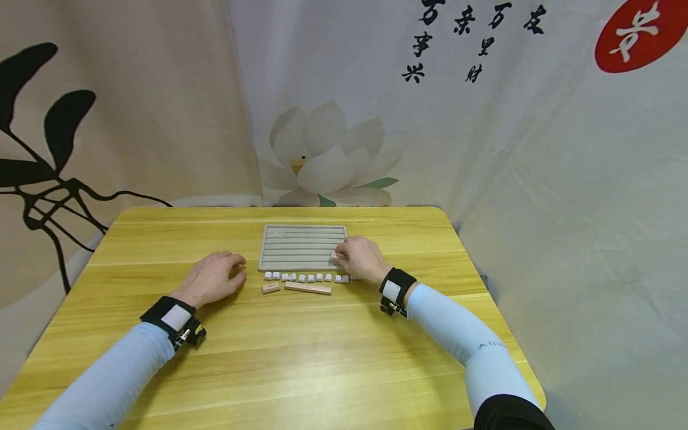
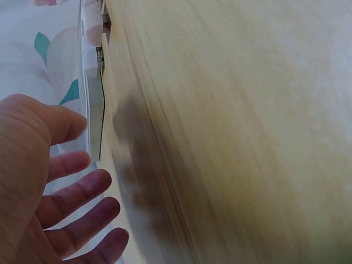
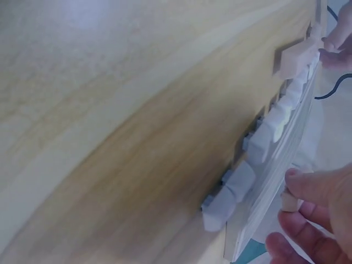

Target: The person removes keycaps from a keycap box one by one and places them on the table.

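Note:
At the right end of a pale ridged tray (image 1: pixel 302 247), my right hand (image 1: pixel 362 258) pinches a small keycap (image 3: pixel 289 201) between thumb and fingertips. A row of small white keycaps (image 1: pixel 310 278) lies on the table along the tray's front edge. In front of that row are a long pinkish keycap (image 1: pixel 308 288) and a shorter one (image 1: pixel 271 288). My left hand (image 1: pixel 212 278) is left of the tray, its fingers loosely bent and holding nothing. In the left wrist view, those fingers (image 2: pixel 82 187) are spread apart.
All of this is on a yellow wooden table (image 1: pixel 290 358). Behind it hangs a light curtain (image 1: pixel 344 77) printed with a lotus flower, leaves and characters. Each wrist wears a black strap with a small camera.

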The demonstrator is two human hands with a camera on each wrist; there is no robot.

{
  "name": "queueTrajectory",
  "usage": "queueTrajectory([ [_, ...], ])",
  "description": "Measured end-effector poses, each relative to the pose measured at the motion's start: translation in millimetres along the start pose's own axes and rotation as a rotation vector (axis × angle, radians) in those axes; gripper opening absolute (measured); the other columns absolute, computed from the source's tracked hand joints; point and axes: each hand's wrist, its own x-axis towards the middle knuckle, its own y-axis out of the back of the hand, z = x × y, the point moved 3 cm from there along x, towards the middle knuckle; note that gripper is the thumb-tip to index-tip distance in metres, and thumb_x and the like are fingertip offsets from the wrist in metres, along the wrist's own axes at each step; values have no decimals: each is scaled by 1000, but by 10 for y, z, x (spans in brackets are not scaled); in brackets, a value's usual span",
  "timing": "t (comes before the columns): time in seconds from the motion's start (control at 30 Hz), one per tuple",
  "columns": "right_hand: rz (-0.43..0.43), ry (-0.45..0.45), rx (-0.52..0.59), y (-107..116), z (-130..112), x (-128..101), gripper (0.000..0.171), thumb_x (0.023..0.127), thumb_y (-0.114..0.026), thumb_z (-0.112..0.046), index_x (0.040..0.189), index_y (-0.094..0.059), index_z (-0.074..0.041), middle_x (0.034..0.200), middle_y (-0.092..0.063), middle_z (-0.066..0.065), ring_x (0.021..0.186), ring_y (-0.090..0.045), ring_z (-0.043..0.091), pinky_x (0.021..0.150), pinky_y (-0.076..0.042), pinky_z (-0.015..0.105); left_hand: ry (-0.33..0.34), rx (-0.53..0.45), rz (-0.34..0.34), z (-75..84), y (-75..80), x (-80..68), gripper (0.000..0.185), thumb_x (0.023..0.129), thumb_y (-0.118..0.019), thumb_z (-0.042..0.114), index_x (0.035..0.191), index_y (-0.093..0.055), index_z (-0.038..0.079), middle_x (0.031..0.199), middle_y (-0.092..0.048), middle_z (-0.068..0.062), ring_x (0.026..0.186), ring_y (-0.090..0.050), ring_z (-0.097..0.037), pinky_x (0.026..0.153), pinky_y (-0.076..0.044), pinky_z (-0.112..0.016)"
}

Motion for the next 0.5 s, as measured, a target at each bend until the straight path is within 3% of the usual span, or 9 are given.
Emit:
queueTrajectory([
  [0.33, -8, 34, -8, 80, -55, -88, 14, 104, -83, -30, 113, -88, -20, 104, -81, 0, 89, -73, 17, 66, -59, 31, 19, -4, -15, 12, 28, -4, 48, 107, -71, 37, 138, -73, 0, 128, -78, -23, 117, -76, -43, 98, -61, -62],
  [0.5, -9, 42, 5, 122, -78, -125, 14, 103, -83, -29, 113, -88, -19, 106, -83, 1, 91, -74, 17, 66, -58, 30, 26, -5, -23, 24, 19, -4, 48, 107, -71, 38, 138, -73, 1, 127, -78, -23, 116, -76, -43, 96, -62, -62],
])
